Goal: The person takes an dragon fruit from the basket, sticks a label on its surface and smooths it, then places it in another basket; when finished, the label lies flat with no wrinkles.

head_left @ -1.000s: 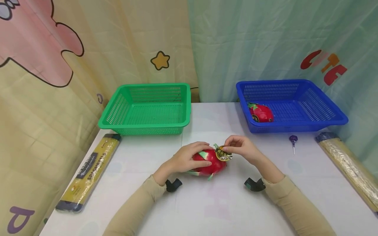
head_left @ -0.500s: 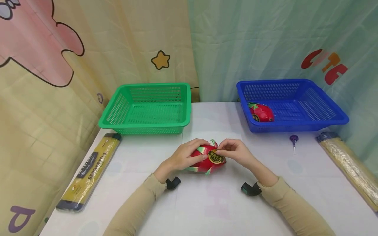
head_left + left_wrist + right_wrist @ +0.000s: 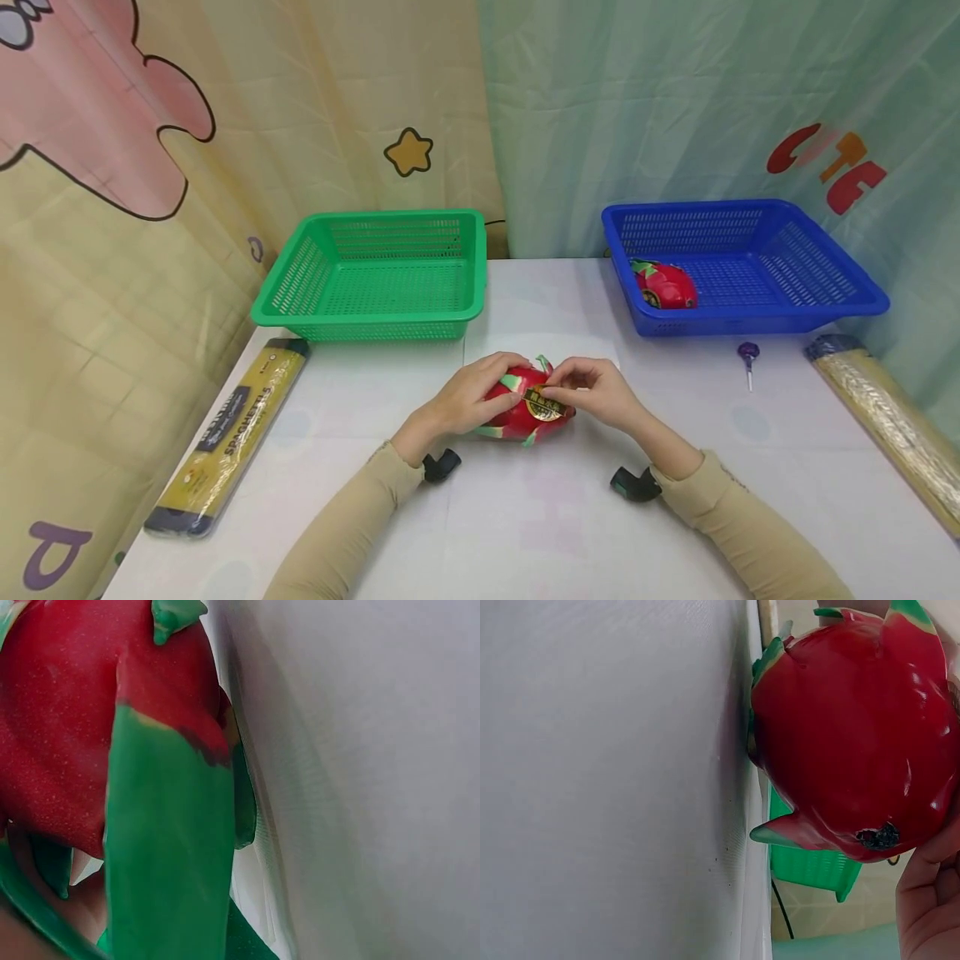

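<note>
A red dragon fruit with green-tipped scales lies on the white table. My left hand holds it from the left, fingers over its top and thumb along its near side. A round black-and-gold sticker sits on the fruit's upper right face. My right hand pinches at the sticker's upper edge with thumb and forefinger. Red skin and a long green scale fill much of the left wrist view. The right wrist view shows the fruit's dark blossom end, with my curled fingers beside it.
A green basket stands at the back left. The blue basket at the back right holds another dragon fruit. A lollipop lies before it. Spaghetti packs lie along the left and right table edges.
One second ago the sticker stood partly lifted off the fruit's right side in my right fingers. Now it lies against the fruit, and my right hand has moved left with it.
</note>
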`<state>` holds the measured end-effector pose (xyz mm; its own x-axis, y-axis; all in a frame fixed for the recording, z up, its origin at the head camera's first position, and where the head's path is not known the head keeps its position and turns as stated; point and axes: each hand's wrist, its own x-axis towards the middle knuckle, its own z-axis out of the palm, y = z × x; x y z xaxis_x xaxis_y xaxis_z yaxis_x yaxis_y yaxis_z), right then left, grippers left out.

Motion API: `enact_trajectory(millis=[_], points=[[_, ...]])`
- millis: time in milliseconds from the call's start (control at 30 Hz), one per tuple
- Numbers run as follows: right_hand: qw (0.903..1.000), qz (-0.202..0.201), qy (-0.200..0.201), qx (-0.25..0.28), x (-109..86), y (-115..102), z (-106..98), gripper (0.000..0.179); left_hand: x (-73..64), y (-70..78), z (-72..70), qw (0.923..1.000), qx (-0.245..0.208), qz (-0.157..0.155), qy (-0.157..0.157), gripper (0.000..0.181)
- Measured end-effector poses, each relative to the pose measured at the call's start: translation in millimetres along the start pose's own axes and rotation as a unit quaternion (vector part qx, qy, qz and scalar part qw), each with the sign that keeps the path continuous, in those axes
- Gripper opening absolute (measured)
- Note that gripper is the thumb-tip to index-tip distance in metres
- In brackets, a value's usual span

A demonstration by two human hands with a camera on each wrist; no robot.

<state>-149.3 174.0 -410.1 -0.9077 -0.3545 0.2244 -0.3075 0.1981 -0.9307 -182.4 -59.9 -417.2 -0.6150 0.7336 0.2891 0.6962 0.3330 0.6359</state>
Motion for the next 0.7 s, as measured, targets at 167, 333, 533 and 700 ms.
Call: enact_trajectory(millis=[167,333,533,700], points=[[0.9988,-0.041,0.013,-0.023,-3.0,-23,5,0.011,0.9,0.9,0.7,0.9998,0.018,-0.004,-0.001,0.046],[0.9956,-0.059,0.049,-0.053,-2.8,-27,9,0.024,1.6,2.6,2.6,0.9992,0.035,-0.019,0.007,0.053],[0.9972,0.026,0.044,-0.055,-1.6,-5,14,0.050,1.6,3.5,3.7,0.9987,0.041,-0.029,0.012,0.058],[0.9944,0.094,0.019,-0.044,-2.2,5,20,0.048,1.4,3.1,4.2,0.9983,0.048,-0.031,0.015,0.062]])
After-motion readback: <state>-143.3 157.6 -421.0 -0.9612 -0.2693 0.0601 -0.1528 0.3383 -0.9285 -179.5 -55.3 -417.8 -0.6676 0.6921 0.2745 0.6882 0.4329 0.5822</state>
